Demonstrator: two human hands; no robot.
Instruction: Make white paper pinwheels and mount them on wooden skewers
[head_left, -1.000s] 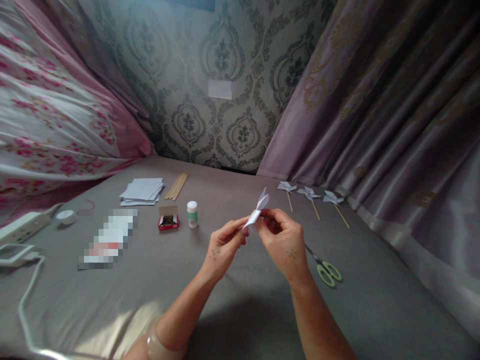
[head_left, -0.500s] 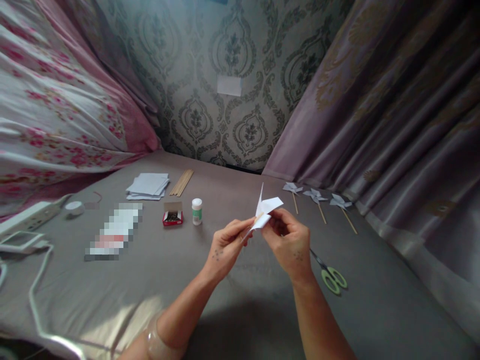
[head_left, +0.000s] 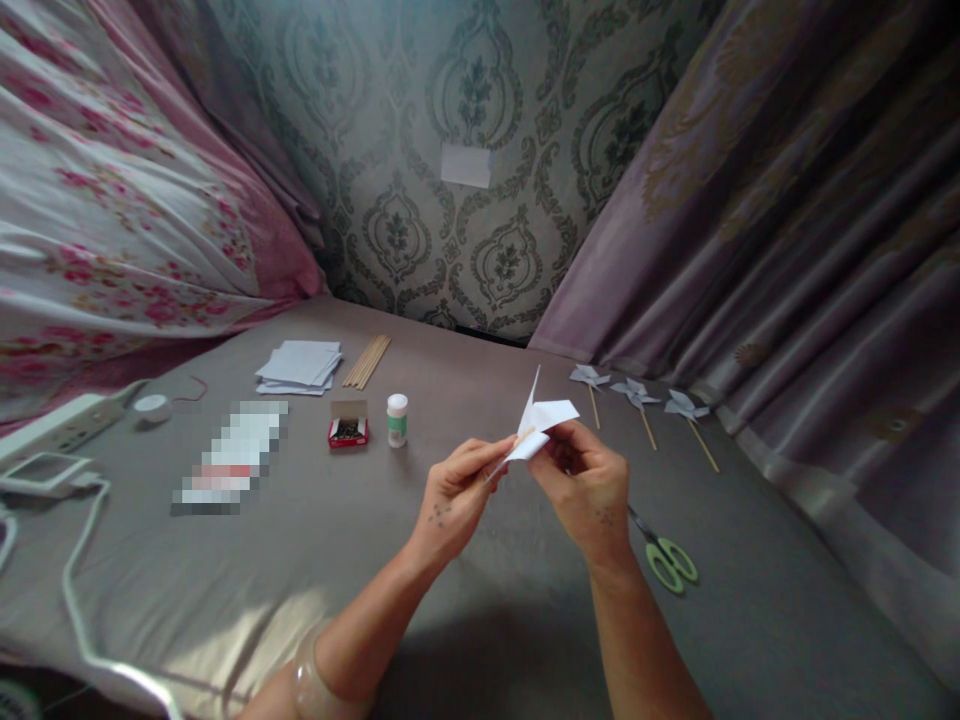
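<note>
A white paper pinwheel [head_left: 553, 413] with folded blades is held up above the bed, between my two hands. My left hand [head_left: 457, 500] is closed, its fingers pinching the pinwheel's left side. A tan piece that looks like the end of a wooden stick [head_left: 528, 434] shows at those fingertips, against the paper. On the other side my right hand [head_left: 589, 490] is closed on the paper, thumb below and fingers curled behind it. The right fingertips are partly hidden, so anything small between them cannot be made out.
Three pinwheels on sticks [head_left: 637, 393] lie at right, with green-handled scissors [head_left: 671, 563] nearer. Farther left are a paper stack [head_left: 300, 365], wooden sticks [head_left: 367, 362], an open red box of small dark pieces [head_left: 348, 430] and a white-green bottle [head_left: 397, 420]. A power strip [head_left: 67, 435] and cable lie left.
The whole view has shifted slightly, with things sitting a little farther right. Both hands keep hold of the pinwheel, and their grip looks nearly the same.
</note>
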